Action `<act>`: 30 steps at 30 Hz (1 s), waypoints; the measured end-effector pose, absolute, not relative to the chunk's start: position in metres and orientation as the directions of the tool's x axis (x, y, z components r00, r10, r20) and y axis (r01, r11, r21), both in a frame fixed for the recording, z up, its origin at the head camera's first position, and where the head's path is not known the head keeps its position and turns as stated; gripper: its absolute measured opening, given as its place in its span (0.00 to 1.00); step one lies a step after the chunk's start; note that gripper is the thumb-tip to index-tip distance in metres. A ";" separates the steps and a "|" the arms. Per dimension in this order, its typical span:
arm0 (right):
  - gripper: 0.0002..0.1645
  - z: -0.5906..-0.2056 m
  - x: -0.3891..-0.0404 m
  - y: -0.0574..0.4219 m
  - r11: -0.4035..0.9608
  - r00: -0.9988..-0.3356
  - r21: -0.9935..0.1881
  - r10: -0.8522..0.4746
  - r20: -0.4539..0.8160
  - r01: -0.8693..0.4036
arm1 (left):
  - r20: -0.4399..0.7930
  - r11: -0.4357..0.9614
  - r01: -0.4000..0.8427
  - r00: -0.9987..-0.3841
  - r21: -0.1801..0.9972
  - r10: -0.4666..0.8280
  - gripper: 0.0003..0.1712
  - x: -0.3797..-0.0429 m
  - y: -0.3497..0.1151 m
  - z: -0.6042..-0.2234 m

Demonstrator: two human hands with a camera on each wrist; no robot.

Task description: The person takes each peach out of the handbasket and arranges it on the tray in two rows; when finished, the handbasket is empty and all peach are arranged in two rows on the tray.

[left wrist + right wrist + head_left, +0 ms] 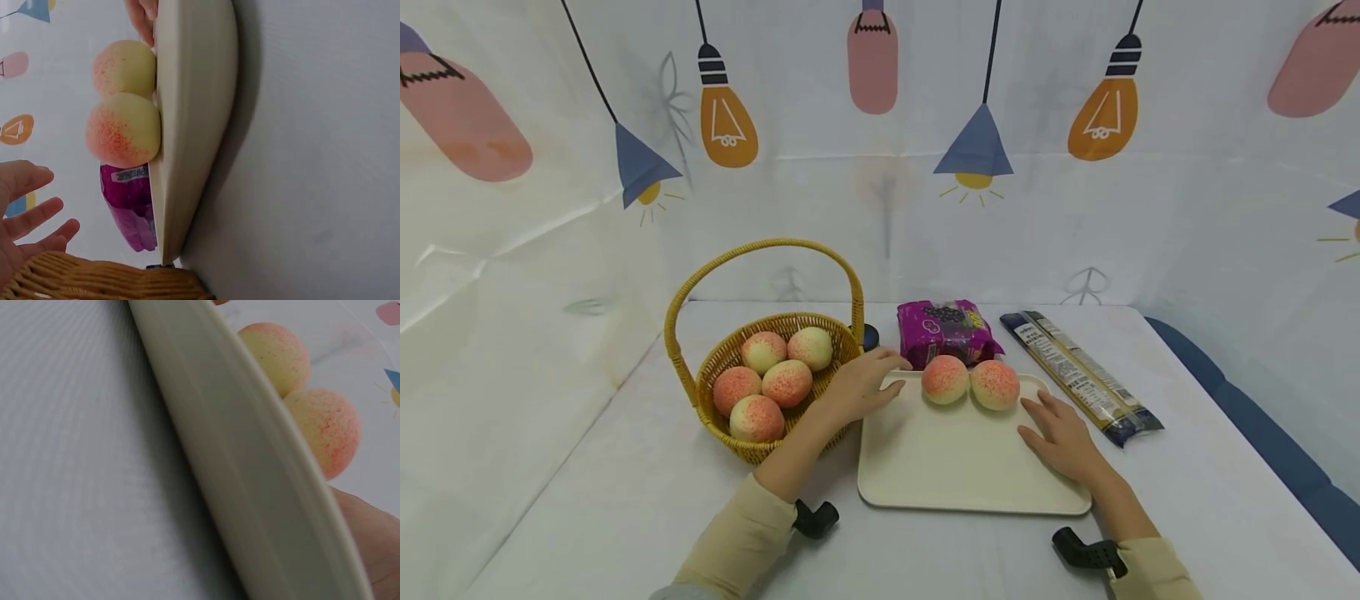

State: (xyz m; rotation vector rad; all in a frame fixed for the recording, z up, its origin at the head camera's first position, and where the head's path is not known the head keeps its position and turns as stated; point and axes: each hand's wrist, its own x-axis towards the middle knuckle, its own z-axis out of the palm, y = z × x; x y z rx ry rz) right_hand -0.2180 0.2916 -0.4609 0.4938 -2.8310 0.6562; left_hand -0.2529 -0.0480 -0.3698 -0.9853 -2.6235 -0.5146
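Note:
Two peaches, one on the left (945, 380) and one on the right (996, 385), sit side by side at the back of a cream tray (970, 467). My left hand (859, 390) hovers by the tray's back left corner, beside the basket, its fingers spread and holding nothing; the left wrist view shows those fingers (34, 219) apart from the peaches. Over the tray's right edge lies my right hand (1058, 437), fingers extended near the right peach with a gap between. In the right wrist view the tray's rim (269, 462) hides most of that hand (372, 540).
A wicker basket (856, 304) with a tall handle stands left of the tray, several peaches inside. Behind the tray lies a purple snack packet (936, 329). A long, narrow packet (1082, 375) lies at the right, and a small dark round object (870, 337) sits behind the basket.

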 end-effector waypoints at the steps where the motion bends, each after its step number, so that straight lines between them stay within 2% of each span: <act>1: 0.30 -0.461 -0.218 0.292 0.847 -0.926 -0.391 -0.275 0.258 -0.360 | 0.395 0.702 0.676 -0.721 0.223 0.569 0.12 -0.253 -0.050 -0.370; 10: 0.30 -0.461 -0.218 0.292 0.846 -0.922 -0.384 -0.279 0.269 -0.369 | 0.416 0.704 0.676 -0.716 0.217 0.560 0.12 -0.252 -0.065 -0.366; 15: 0.30 -0.461 -0.217 0.290 0.843 -0.916 -0.383 -0.282 0.285 -0.378 | 0.441 0.720 0.657 -0.727 0.223 0.527 0.09 -0.249 -0.081 -0.364; 22: 0.29 -0.461 -0.217 0.290 0.842 -0.902 -0.363 -0.287 0.323 -0.398 | 0.459 0.748 0.640 -0.726 0.176 0.513 0.06 -0.250 -0.105 -0.368; 26: 0.29 -0.460 -0.217 0.290 0.844 -0.904 -0.364 -0.284 0.320 -0.394 | 0.411 0.780 0.607 -0.756 0.150 0.510 0.08 -0.251 -0.118 -0.368; 30: 0.29 -0.461 -0.217 0.290 0.844 -0.904 -0.363 -0.287 0.317 -0.395 | 0.358 0.809 0.561 -0.802 0.177 0.479 0.09 -0.250 -0.133 -0.366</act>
